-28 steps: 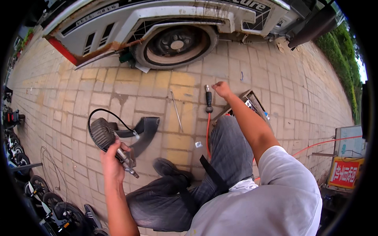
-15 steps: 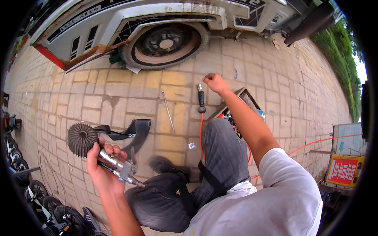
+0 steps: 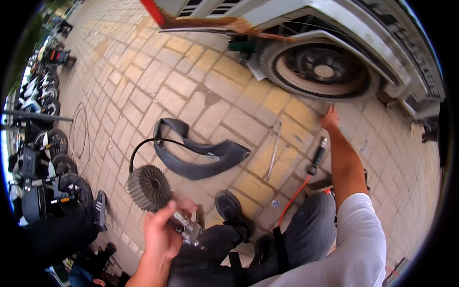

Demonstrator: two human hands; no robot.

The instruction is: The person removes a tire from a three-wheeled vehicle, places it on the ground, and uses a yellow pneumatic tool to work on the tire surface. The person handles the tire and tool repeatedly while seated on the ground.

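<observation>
My left hand [image 3: 165, 234] is wrapped round the metal body of a tyre inflator [image 3: 186, 227] with a round, ribbed grey head [image 3: 149, 187]. From it a thin black hose [image 3: 148, 140] curves over to a metal fitting on a flat black inner tube [image 3: 196, 165] on the paving. My right hand [image 3: 330, 118] reaches forward, fingers loosely apart and holding nothing I can see, in front of the vehicle's wheel [image 3: 322, 71]. Nearest below it lies an air hose coupler [image 3: 319, 155] with a metal end and black grip, joined to an orange hose [image 3: 294, 198].
A long metal rod [image 3: 274, 150] lies between the tube and the coupler. Behind my right forearm, a tool box [image 3: 319, 185] is mostly hidden. The rusty white vehicle [image 3: 267, 19] stands ahead. Parked motorbikes [image 3: 57, 167] and another person's shoe [image 3: 99, 210] are at the left.
The view has swung left, so the vehicle and coupler sit farther right. My right hand has extended toward the wheel and its fingers have loosened. My left hand keeps the inflator.
</observation>
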